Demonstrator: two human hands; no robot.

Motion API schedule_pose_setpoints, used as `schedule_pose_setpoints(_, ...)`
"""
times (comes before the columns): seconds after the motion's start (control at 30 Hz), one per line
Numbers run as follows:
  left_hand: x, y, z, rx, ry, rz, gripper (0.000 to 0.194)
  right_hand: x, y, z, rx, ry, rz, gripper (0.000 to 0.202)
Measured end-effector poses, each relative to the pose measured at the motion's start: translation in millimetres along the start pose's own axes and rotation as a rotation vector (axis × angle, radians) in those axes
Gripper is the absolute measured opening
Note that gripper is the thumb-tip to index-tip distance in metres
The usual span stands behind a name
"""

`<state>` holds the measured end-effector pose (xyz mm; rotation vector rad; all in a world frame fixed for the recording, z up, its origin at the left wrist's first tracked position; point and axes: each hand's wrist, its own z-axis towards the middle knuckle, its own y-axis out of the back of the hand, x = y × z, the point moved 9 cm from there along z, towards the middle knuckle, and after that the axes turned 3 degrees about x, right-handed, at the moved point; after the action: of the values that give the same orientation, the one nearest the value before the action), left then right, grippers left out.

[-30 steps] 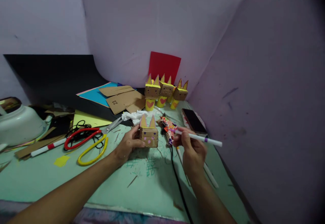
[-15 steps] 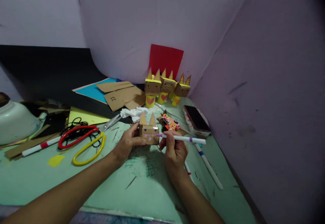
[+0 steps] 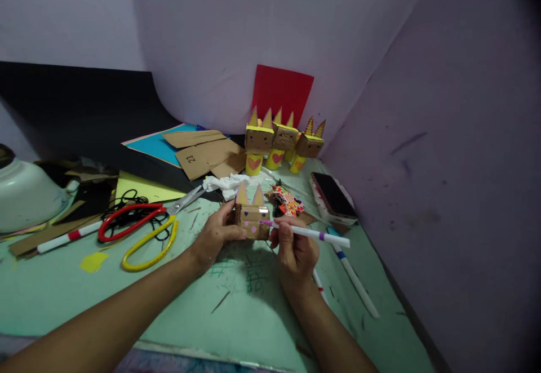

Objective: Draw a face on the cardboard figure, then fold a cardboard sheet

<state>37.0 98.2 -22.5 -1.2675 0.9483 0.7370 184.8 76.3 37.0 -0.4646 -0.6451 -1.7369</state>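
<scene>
over green table (image 3: 203,328), left hand (image 3: 214,234) angled inward, gripping eared cardboard box (image 3: 256,215); right hand (image 3: 296,253) curled, pinching white marker (image 3: 310,233).

Dim light casts soft shadows on the table (image 3: 190,319).

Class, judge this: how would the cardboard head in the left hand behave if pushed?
The cardboard head is probably light for its size, its walls being cardboard. Its flat, boxy sides suggest it would slide rather than roll. The thin, pointed ears look apt to bend if knocked.
</scene>
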Motion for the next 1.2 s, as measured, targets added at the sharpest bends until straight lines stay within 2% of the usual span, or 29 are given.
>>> schedule_pose_setpoints(0.33,-2,-0.1,0,-0.020,-0.004,-0.001,0.073,0,-6,0,0.065,0.018,-0.006,0.012)
schedule_pose_setpoints(0.77,-1,1.0,-1,-0.018,-0.001,0.014,0.075,3,-6,1,0.071,0.012,-0.009,0.016)
schedule_pose_setpoints(1.1,-4,-1.4,-2,-0.016,-0.004,0.017,0.070,1,-3,1,0.060,-0.009,0.014,0.013)
schedule_pose_setpoints(1.2,-3,0.1,-2,-0.030,0.001,-0.001,0.072,1,5,2,0.009,-0.028,0.024,0.014)
